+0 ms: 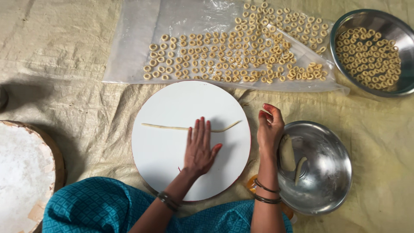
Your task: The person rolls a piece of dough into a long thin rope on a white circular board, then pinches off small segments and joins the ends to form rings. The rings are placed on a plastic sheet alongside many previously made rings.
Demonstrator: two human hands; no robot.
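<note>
A round white board (164, 146) lies in front of me on the cloth. Across it runs a long thin rope of pale dough (166, 127). My left hand (199, 146) lies flat on the rope's middle, fingers together and stretched out. My right hand (269, 127) hovers at the board's right edge, fingers loosely curled, holding nothing that I can see. Just right of it sits a steel bowl (327, 172) with two pieces of dough (287, 153) inside.
A clear plastic sheet (129, 51) beyond the board carries several rows of small dough rings (224, 56). A second steel bowl (403, 39) at the top right holds more rings. A round wooden board (26, 168) sits at the left. Woven cloth covers the ground.
</note>
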